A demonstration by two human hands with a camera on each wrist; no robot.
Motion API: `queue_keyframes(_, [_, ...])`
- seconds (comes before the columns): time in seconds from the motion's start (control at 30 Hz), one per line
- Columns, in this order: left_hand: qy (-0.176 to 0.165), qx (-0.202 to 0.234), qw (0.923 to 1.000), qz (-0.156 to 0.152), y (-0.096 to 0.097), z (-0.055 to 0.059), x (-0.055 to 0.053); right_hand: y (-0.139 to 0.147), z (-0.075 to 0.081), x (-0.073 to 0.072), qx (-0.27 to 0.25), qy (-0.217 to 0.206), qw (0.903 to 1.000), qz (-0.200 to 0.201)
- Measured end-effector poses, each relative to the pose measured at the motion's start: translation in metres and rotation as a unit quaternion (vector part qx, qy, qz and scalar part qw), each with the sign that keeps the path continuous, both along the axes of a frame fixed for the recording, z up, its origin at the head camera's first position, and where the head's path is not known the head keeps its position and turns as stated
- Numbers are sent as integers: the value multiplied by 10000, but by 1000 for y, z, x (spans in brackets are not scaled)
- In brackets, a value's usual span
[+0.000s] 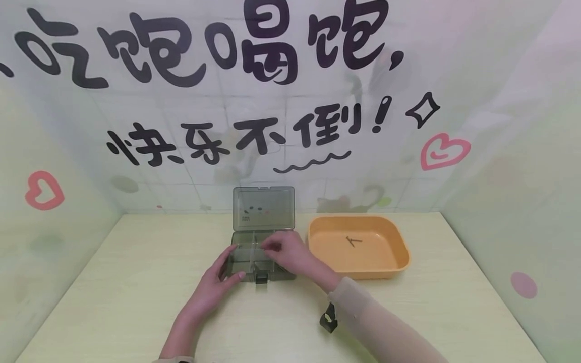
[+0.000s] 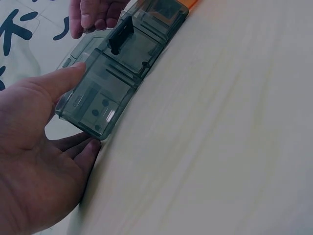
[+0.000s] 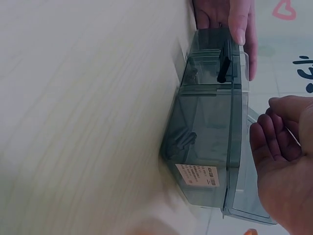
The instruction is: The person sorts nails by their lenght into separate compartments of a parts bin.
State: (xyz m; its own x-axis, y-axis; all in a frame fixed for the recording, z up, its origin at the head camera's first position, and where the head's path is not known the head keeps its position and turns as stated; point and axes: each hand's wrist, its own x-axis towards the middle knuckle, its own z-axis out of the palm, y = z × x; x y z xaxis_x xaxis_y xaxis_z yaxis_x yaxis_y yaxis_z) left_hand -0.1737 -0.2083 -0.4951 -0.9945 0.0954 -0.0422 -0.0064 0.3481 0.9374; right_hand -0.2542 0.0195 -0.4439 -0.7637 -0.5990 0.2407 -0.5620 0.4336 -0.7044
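A translucent grey-green divided storage box point(image 1: 240, 268) stands with its lid point(image 1: 264, 205) raised toward the wall. My left hand point(image 1: 214, 286) steadies its left end, thumb at the front rim and fingers along the side. Over the compartments, my right hand point(image 1: 290, 250) has its fingers bent and thumb near the index finger; I cannot tell whether something small is between them. Small dark pieces point(image 3: 182, 141) lie in the compartment at the box's right end. The black latch point(image 1: 261, 279) hangs at the front.
Right of the box sits an orange tray point(image 1: 360, 275) holding a few thin brown screw-like pieces point(image 1: 353, 242). A black object point(image 1: 329, 318) hangs by the right sleeve. Printed wall panels point(image 1: 204, 196) enclose the pale wooden table point(image 1: 136, 282) at the back and sides.
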Motion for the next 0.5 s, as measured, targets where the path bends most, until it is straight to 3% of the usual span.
queue_keyframes(0.5, [-6, 0, 10000, 17, 1, 1, 0, 6, 3, 2, 20, -215, 9997, -139])
